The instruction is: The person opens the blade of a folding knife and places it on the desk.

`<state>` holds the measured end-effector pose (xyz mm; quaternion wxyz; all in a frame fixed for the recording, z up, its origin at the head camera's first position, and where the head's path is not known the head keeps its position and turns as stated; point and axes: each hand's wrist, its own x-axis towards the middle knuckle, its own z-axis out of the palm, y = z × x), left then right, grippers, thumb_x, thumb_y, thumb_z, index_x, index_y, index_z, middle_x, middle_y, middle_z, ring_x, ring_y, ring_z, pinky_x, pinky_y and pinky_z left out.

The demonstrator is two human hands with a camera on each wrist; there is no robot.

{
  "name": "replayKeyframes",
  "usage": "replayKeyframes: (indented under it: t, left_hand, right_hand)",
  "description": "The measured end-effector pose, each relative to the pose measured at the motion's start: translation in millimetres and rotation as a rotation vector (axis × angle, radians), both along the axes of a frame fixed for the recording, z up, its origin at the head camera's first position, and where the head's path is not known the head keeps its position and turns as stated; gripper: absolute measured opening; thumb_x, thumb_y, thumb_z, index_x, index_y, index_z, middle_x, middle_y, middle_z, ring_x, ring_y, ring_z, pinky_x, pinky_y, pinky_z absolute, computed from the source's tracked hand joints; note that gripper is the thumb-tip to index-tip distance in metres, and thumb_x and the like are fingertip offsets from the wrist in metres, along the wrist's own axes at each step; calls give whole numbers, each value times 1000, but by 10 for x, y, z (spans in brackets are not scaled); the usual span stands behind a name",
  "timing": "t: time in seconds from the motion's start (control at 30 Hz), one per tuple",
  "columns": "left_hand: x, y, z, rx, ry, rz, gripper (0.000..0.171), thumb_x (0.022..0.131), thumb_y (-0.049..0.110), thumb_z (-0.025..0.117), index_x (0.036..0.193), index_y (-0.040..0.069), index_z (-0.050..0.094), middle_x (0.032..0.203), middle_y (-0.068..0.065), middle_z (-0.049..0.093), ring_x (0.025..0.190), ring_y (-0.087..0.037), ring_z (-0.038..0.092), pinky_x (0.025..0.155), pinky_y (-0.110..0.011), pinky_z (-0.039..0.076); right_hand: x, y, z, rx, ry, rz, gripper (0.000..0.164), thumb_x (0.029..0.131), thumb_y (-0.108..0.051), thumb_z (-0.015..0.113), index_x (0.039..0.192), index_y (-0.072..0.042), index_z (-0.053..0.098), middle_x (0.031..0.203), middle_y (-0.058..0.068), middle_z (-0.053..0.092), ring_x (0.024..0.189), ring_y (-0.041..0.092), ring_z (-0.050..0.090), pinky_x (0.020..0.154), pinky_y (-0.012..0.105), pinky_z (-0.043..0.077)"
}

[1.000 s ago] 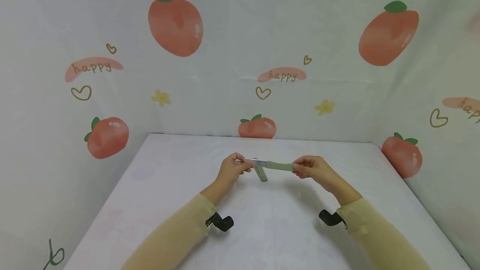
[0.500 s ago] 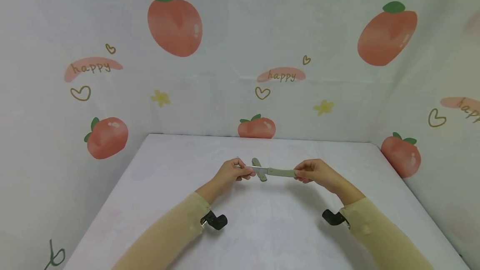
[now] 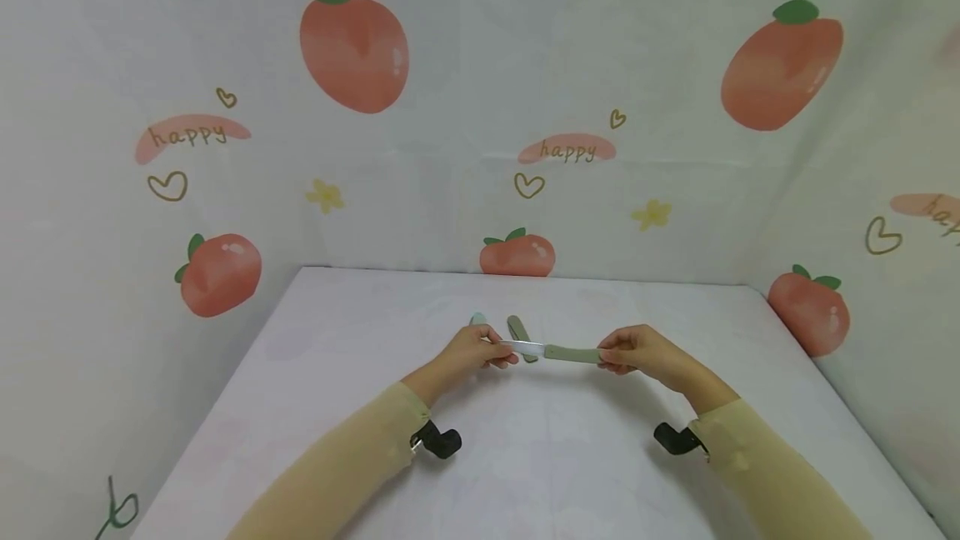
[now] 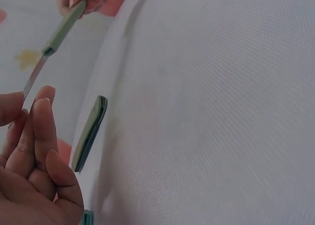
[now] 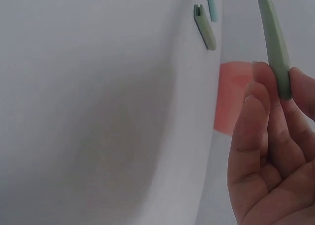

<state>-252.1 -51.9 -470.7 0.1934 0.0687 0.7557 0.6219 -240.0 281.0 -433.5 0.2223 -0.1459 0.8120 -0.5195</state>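
Observation:
A folding knife (image 3: 572, 354) with a pale green handle hangs above the table, unfolded and roughly level between both hands. My left hand (image 3: 472, 350) pinches the tip of its silver blade (image 4: 33, 77) between thumb and fingers. At the other end, my right hand (image 3: 637, 350) pinches the butt of the green handle (image 5: 275, 48). Behind the blade lies a similar green slotted handle (image 4: 90, 134) on the table, no blade showing. A mint-coloured piece (image 3: 477, 319) pokes out past the left hand, which hides most of it in the head view.
The table (image 3: 315, 407) has a pale cloth over it. A white curtain (image 3: 450, 65) printed with fruit and hearts stands behind and at both sides. Black wrist cameras (image 3: 442, 442) sit below both hands at the sleeve cuffs.
Both hands have come nearer the person with the knife, still holding it by blade and handle. The slotted handle shows more behind it, and the mint-coloured piece has come into view.

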Motion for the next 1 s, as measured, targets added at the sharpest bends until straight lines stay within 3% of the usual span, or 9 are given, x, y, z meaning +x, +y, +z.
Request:
replayKeyframes:
  t: [0.33, 0.6, 0.8, 1.0]
  left_hand:
    - [-12, 47, -6, -172, 64, -77, 18, 94, 18, 71, 87, 5, 61, 83, -4, 76, 73, -11, 68, 59, -23, 41]
    - [-28, 78, 18, -233, 129, -142, 18, 97, 20, 68, 88, 6, 60, 85, -2, 75, 71, -9, 61, 59, -21, 44]
    - [-64, 102, 0, -235, 151, -126, 19, 100, 22, 63, 90, 6, 63, 87, -2, 75, 75, -11, 64, 65, -24, 48]
    - [-97, 187, 29, -254, 213, -81, 15, 99, 14, 59, 89, 4, 62, 85, -4, 73, 75, -15, 67, 64, -22, 47]
  right_hand:
    - [-5, 74, -53, 16, -14, 12, 30, 98, -15, 66, 115, 10, 64, 100, 11, 72, 90, 19, 66, 79, 30, 55]
    - [2, 149, -96, 10, -30, 12, 31, 98, -15, 66, 115, 11, 64, 100, 9, 72, 89, 16, 66, 79, 29, 55]
    - [30, 249, -121, 12, -50, 5, 33, 98, -15, 66, 115, 12, 63, 100, 8, 72, 89, 15, 66, 80, 29, 55]
    - [54, 383, -186, 33, -77, -5, 32, 98, -17, 66, 115, 10, 64, 99, 6, 71, 89, 15, 64, 80, 29, 54]
